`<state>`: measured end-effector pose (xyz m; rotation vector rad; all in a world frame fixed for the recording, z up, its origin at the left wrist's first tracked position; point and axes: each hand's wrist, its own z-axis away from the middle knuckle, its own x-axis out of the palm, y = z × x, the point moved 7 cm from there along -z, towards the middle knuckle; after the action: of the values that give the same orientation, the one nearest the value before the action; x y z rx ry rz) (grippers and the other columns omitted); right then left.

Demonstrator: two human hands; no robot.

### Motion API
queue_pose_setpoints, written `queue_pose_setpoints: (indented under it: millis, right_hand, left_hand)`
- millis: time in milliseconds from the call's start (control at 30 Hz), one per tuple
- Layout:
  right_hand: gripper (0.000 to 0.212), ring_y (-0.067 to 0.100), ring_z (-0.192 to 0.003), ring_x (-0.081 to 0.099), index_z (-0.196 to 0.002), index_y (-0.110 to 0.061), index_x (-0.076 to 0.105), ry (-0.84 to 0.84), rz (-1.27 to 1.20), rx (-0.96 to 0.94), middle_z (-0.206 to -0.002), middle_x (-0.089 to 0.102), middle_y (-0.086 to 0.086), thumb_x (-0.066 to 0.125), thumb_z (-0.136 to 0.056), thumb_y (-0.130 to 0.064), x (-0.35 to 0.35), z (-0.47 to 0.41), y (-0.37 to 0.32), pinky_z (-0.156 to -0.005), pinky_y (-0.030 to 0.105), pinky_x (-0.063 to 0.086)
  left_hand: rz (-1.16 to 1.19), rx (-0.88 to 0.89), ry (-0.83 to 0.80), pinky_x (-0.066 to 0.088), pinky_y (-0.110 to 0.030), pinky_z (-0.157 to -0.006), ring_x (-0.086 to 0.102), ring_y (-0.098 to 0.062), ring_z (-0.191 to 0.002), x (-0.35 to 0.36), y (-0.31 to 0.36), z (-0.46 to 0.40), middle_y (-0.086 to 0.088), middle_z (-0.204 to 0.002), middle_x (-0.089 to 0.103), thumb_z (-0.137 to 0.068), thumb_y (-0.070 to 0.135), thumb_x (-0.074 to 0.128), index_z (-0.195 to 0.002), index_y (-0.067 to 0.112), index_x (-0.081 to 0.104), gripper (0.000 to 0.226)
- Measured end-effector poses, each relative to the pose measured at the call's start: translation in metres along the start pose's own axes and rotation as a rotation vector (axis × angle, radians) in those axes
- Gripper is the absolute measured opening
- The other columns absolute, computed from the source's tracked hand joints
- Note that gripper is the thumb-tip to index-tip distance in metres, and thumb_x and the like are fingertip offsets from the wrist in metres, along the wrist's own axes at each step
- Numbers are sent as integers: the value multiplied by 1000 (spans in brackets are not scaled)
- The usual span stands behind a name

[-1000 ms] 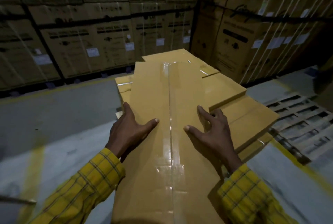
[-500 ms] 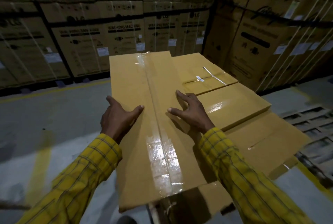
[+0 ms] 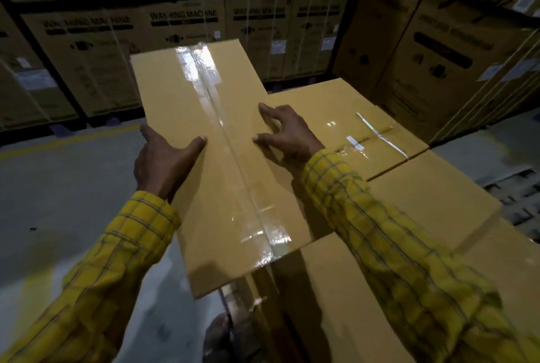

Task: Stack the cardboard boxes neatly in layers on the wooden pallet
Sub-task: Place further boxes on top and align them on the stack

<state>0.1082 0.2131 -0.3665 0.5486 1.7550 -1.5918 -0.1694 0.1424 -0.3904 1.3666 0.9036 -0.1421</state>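
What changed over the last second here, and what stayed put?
The top box slid forward across the stack, so its near end now overhangs only slightly. Both hands kept the same hold: left hand on its left edge, right hand spread on top. The lower boxes stayed put.

This is a warehouse. Beyond the fingers [image 3: 264, 107], tall printed cartons [image 3: 181, 23] marked "WASHING MACHINE" stand strapped in rows like a wall, and more big appliance cartons [image 3: 438, 50] rise off to the right of them. To the left of the fingers lies a grey concrete floor [image 3: 58, 187] with a painted yellow line [image 3: 70, 139], and plain taped cardboard boxes [image 3: 336, 105] are stacked right under the hands, with slatted pallet wood [image 3: 514, 187] showing far to the right.
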Motion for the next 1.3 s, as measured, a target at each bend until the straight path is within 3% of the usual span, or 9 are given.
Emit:
queue_pose_setpoints:
  millis: [200,333,500,600,800,933,1033,1133,1300]
  right_hand:
    - [96,29,-145,35,-161,-28,32,-172,69,33,-154,32,14,86,-82,-37,38,-138,26,-114,22,24]
    - [99,29,-148,30,-161,-31,32,-241,77,106,-157,28,15,88,-80,-37,69,-179,74,-114,20,21]
    - [100,25,-151,27,-160,-31,35,-280,66,216,-161,27,12,91,-77,-35,103,-182,141,-115,20,20]
    - [98,26,-151,28,-160,-32,35,-306,83,275,-162,26,12,90,-79,-34,115,-167,179,-110,19,22]
    - [101,32,-152,22,-163,-30,26,-347,136,298,-165,18,14,86,-83,-38,136,-146,218,-114,26,23]
    - [107,40,-151,16,-164,-30,21,-298,192,301,-165,10,19,85,-80,-48,156,-138,230,-123,44,22]
    - [95,45,-143,21,-160,-22,34,-234,328,267,-159,18,26,81,-83,-50,159,-135,227,-119,46,26]
    - [73,41,-135,27,-151,-21,47,-131,467,212,-153,30,22,74,-88,-45,160,-125,213,-114,45,32]
    - [61,36,-126,39,-145,-19,55,-53,455,130,-147,43,17,67,-88,-36,171,-78,197,-108,46,40]
  left_hand:
    - [64,-53,-69,49,-53,-102,56,-44,-127,64,-26,-112,-18,-146,55,-71,69,80,-157,11,13,124]
    - [96,-151,-210,48,-54,-106,53,-41,-132,125,-63,-145,-18,-152,49,-60,73,84,-160,8,2,144]
    - [119,-224,-366,42,-48,-114,45,-35,-141,189,-99,-134,-18,-160,38,-66,57,92,-160,4,-5,145]
    - [92,-236,-426,49,-50,-106,54,-37,-132,218,-116,-115,-20,-149,50,-59,65,91,-158,2,1,148]
    - [133,-252,-477,50,-49,-104,57,-36,-126,247,-140,-92,-13,-147,53,-60,54,96,-156,17,5,137]
    - [130,-264,-481,49,-56,-106,56,-37,-129,251,-149,-89,-10,-152,49,-50,74,88,-158,27,2,146]
    - [137,-235,-509,48,-57,-108,53,-36,-133,258,-151,-88,-9,-157,44,-48,78,85,-158,35,-4,148]
    - [122,-211,-531,45,-57,-110,50,-36,-136,265,-150,-83,-10,-159,41,-52,82,81,-158,35,-9,146]
    - [125,-218,-503,37,-59,-116,45,-42,-138,268,-148,-59,-12,-161,37,-63,73,84,-159,32,-11,141]
